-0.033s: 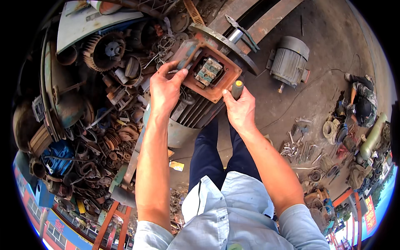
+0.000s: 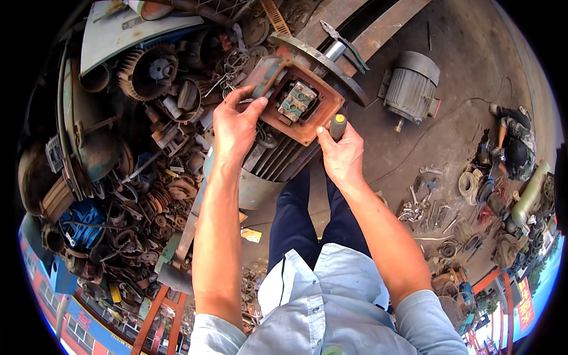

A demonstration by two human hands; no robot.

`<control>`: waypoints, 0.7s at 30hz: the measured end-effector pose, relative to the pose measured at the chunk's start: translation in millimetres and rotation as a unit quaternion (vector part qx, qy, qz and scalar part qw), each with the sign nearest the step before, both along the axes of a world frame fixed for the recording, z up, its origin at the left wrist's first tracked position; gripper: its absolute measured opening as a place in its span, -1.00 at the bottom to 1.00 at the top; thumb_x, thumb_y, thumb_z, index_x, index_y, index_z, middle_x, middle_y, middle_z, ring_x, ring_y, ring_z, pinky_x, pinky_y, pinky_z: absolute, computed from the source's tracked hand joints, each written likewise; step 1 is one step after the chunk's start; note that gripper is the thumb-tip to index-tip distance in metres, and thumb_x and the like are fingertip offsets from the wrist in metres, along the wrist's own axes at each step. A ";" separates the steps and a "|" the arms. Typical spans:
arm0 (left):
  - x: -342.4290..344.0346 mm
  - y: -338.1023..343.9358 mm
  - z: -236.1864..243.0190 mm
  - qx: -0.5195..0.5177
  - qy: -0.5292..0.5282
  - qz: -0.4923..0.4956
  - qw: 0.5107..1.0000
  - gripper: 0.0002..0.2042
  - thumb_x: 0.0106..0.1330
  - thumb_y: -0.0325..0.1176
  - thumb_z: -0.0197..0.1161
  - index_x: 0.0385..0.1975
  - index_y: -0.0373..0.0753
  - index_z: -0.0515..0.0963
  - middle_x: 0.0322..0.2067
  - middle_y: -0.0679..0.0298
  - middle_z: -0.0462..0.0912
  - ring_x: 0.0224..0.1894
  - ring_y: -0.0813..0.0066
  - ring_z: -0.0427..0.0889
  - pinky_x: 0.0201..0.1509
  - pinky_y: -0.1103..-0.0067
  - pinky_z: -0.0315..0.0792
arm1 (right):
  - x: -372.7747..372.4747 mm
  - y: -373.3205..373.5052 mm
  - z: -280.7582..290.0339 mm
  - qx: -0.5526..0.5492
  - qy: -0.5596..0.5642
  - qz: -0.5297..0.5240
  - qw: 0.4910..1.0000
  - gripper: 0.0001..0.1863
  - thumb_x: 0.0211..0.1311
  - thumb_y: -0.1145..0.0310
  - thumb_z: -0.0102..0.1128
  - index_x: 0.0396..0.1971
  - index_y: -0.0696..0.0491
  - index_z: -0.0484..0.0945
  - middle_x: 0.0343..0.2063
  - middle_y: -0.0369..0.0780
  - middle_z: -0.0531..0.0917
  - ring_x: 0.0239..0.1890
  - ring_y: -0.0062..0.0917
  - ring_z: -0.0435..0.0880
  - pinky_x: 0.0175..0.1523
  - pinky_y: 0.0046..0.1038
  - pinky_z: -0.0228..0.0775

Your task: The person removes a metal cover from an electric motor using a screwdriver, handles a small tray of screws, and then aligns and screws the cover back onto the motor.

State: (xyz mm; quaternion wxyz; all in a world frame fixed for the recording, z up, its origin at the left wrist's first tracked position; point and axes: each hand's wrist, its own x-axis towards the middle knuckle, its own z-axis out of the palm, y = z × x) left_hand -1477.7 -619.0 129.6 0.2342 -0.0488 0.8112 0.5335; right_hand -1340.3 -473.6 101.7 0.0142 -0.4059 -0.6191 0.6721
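Observation:
An electric motor with dark cooling fins lies in front of me, its round flange and shaft pointing away. On it sits a rusty-red terminal box, uncovered, showing a green terminal block with metal studs inside. My left hand is closed at the box's left side, thumb on the rim; its fingertips are partly hidden. In my right hand is a screwdriver with a dark handle and yellow end, held beside the box's right corner. Its blade is out of sight. My right thumb touches the corner.
Pliers rest by the shaft. A second grey motor stands on the floor to the right. Wrenches lie nearer on that side. Scrap metal parts heap up at left. Another person crouches at far right.

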 end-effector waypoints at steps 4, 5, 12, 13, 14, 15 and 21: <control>1.1 2.9 -3.6 0.012 0.012 0.008 1.000 -0.70 0.24 -0.44 0.35 -0.05 -0.41 0.58 -0.26 0.31 0.66 -0.25 0.67 0.55 -0.09 0.69 0.43 | 0.3 -1.1 -4.1 0.010 0.010 -0.013 1.000 -0.86 0.23 0.46 0.26 -0.41 0.16 0.47 -0.56 -0.45 0.43 -0.46 -0.76 0.31 -0.34 -0.60 0.29; 1.2 2.2 -4.4 0.009 0.000 0.012 1.000 -0.69 0.25 -0.44 0.35 -0.05 -0.41 0.57 -0.26 0.31 0.66 -0.24 0.66 0.55 -0.08 0.69 0.43 | -1.1 -1.1 -2.2 0.020 0.004 -0.008 1.000 -0.86 0.23 0.46 0.26 -0.42 0.16 0.47 -0.56 -0.45 0.43 -0.46 -0.76 0.31 -0.34 -0.60 0.29; -6.4 -12.6 -5.6 0.005 -0.017 -0.055 0.998 -0.61 0.19 -0.44 0.37 -0.02 -0.45 0.47 -0.17 0.10 0.64 -0.13 0.45 0.60 0.01 0.54 0.46 | -3.5 1.9 10.8 -0.015 -0.004 0.015 1.000 -0.86 0.25 0.46 0.25 -0.43 0.14 0.47 -0.56 -0.45 0.45 -0.47 -0.78 0.31 -0.35 -0.61 0.27; -7.6 -11.6 0.1 0.011 -0.016 -0.050 0.999 -0.62 0.18 -0.45 0.37 -0.03 -0.44 0.47 -0.18 0.12 0.64 -0.13 0.46 0.60 0.01 0.54 0.46 | -3.2 1.7 13.0 -0.030 0.009 0.011 0.999 -0.86 0.25 0.46 0.24 -0.44 0.14 0.48 -0.56 -0.45 0.45 -0.47 -0.78 0.31 -0.36 -0.62 0.26; -8.7 -9.9 6.7 0.016 -0.016 -0.046 0.999 -0.62 0.18 -0.46 0.37 -0.04 -0.44 0.47 -0.19 0.13 0.64 -0.14 0.47 0.59 0.00 0.55 0.46 | -2.8 0.6 14.5 -0.028 0.012 0.004 1.000 -0.86 0.26 0.46 0.24 -0.44 0.13 0.47 -0.56 -0.45 0.45 -0.47 -0.78 0.31 -0.36 -0.62 0.25; -10.0 -8.7 14.2 0.021 -0.015 -0.042 0.999 -0.63 0.17 -0.48 0.38 -0.05 -0.43 0.47 -0.20 0.15 0.63 -0.14 0.47 0.59 0.00 0.55 0.46 | -2.5 -0.4 16.1 -0.027 0.015 -0.002 1.000 -0.86 0.26 0.45 0.24 -0.44 0.13 0.47 -0.56 -0.46 0.44 -0.47 -0.79 0.30 -0.36 -0.62 0.25; -5.6 -28.2 63.2 0.144 -0.044 0.001 0.989 -0.63 0.11 -0.48 0.43 -0.08 -0.36 0.50 -0.24 0.31 0.60 -0.21 0.58 0.56 -0.03 0.61 0.44 | 17.2 2.2 60.9 0.083 0.105 0.062 0.989 -0.84 0.23 0.38 0.30 -0.34 0.13 0.54 -0.54 -0.33 0.54 -0.43 -0.62 0.47 -0.27 -0.52 0.37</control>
